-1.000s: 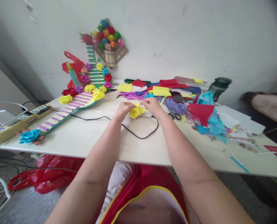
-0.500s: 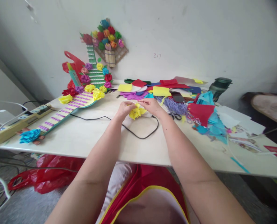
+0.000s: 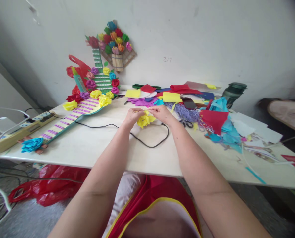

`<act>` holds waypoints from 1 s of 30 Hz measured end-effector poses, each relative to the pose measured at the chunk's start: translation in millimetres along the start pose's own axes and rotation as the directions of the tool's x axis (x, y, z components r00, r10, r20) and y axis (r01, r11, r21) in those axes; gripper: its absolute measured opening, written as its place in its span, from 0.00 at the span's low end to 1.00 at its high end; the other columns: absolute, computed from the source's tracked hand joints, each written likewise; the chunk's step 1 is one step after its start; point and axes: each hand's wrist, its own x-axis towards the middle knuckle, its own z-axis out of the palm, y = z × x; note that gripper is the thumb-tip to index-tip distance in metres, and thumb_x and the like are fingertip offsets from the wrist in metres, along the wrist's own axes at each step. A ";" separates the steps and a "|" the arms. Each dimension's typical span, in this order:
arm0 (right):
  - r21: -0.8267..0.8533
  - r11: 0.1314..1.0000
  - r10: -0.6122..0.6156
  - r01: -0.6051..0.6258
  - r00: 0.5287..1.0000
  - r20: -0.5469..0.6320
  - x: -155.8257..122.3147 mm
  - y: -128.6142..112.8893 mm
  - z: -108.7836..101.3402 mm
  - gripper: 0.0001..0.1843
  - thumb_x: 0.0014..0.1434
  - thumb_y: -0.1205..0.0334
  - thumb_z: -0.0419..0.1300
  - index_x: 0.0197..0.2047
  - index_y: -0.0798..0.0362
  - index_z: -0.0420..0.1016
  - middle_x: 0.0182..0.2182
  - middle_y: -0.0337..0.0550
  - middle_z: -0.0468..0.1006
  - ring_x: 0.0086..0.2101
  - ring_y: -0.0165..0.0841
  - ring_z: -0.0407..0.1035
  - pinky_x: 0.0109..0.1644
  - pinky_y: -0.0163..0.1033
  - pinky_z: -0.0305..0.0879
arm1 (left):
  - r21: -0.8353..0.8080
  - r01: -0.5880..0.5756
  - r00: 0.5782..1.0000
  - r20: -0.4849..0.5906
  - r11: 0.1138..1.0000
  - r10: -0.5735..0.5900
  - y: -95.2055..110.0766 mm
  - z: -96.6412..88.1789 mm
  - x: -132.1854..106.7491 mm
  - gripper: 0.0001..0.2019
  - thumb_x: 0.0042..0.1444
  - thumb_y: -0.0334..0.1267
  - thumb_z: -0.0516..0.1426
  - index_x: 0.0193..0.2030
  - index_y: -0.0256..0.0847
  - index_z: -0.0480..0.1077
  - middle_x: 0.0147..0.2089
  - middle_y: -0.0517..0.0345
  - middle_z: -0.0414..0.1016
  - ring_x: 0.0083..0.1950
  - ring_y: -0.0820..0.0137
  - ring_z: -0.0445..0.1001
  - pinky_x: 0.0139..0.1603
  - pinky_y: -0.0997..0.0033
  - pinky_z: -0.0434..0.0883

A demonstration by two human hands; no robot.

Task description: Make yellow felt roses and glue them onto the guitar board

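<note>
A yellow paper flower [image 3: 144, 119] sits between both my hands above the middle of the white table [image 3: 100, 148]. My left hand [image 3: 130, 116] is closed on the flower's left side. My right hand [image 3: 161, 113] pinches its upper right edge, fingers pressed together. A black cable [image 3: 147, 144] loops on the table just beneath the flower and my wrists.
A long guitar-shaped craft [image 3: 70, 115] with paper flowers lies at the left, a blue flower [image 3: 31, 144] at its near end. A flower bouquet board [image 3: 114, 44] leans on the wall. Coloured paper scraps [image 3: 219, 120], purple yarn [image 3: 187, 114], scissors [image 3: 185, 123] and a dark bottle [image 3: 234, 92] crowd the right. A power strip [image 3: 35, 119] lies far left.
My right hand has lowered slightly onto the flower; the thin stick that showed above it a second ago is out of sight. The flower has barely shifted.
</note>
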 end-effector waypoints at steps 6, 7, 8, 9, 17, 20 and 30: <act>0.019 1.000 0.001 -0.001 1.000 0.001 -1.8 -4.7 -2.3 0.16 0.58 0.57 0.61 0.42 0.55 0.86 0.27 0.41 0.79 0.31 0.32 0.70 0.38 0.37 0.65 | -0.028 -0.008 1.000 0.015 1.000 0.008 -0.8 -0.3 0.6 0.08 0.34 0.40 0.61 0.21 0.37 0.74 0.21 0.58 0.70 0.26 0.70 0.66 0.29 0.71 0.62; 0.027 1.000 0.000 0.000 1.000 0.001 -1.9 -5.1 -2.2 0.15 0.58 0.58 0.61 0.42 0.55 0.86 0.28 0.41 0.79 0.31 0.32 0.71 0.38 0.37 0.65 | -0.047 -0.011 1.000 0.022 0.999 0.012 -1.3 -0.5 0.8 0.09 0.34 0.41 0.61 0.21 0.37 0.74 0.22 0.58 0.71 0.27 0.70 0.67 0.30 0.71 0.62; 0.037 0.999 -0.001 0.001 1.000 0.002 -1.9 -5.6 -2.1 0.15 0.57 0.58 0.61 0.42 0.55 0.86 0.28 0.41 0.80 0.31 0.32 0.71 0.39 0.37 0.66 | -0.066 -0.016 1.000 0.025 0.998 0.018 -1.9 -0.8 1.1 0.09 0.34 0.41 0.61 0.21 0.37 0.74 0.22 0.58 0.71 0.27 0.70 0.67 0.30 0.71 0.62; 0.047 0.999 -0.002 0.002 1.000 0.003 -2.0 -6.0 -2.0 0.15 0.57 0.59 0.61 0.42 0.54 0.86 0.28 0.41 0.80 0.32 0.32 0.71 0.39 0.37 0.66 | -0.085 -0.027 0.999 0.025 0.996 0.029 -2.6 -1.0 1.5 0.09 0.34 0.41 0.61 0.21 0.38 0.73 0.22 0.58 0.71 0.28 0.70 0.66 0.31 0.71 0.62; 0.097 0.995 -0.025 0.020 0.999 0.045 -2.9 -5.9 -1.7 0.17 0.59 0.59 0.60 0.45 0.58 0.85 0.25 0.40 0.78 0.28 0.30 0.70 0.37 0.36 0.66 | -0.166 -0.017 0.998 0.060 0.986 0.027 -4.8 0.0 1.6 0.11 0.35 0.44 0.61 0.21 0.37 0.70 0.23 0.59 0.69 0.28 0.71 0.66 0.32 0.71 0.62; 0.067 0.997 -0.029 0.026 0.998 0.054 -1.9 -3.7 -0.9 0.17 0.59 0.58 0.60 0.47 0.55 0.85 0.28 0.42 0.82 0.30 0.32 0.73 0.40 0.37 0.69 | -0.196 0.031 0.998 0.051 0.980 -0.021 -3.2 0.9 0.3 0.10 0.34 0.42 0.61 0.21 0.37 0.71 0.23 0.58 0.71 0.28 0.70 0.68 0.31 0.70 0.63; -0.079 0.991 -0.100 0.104 0.994 0.052 -1.5 -6.6 -2.4 0.16 0.61 0.66 0.60 0.49 0.49 0.84 0.47 0.47 0.84 0.49 0.40 0.77 0.57 0.44 0.70 | -0.277 0.083 0.997 0.027 0.957 -0.078 -5.7 1.3 2.4 0.08 0.35 0.40 0.60 0.22 0.37 0.70 0.23 0.58 0.72 0.27 0.69 0.70 0.32 0.68 0.65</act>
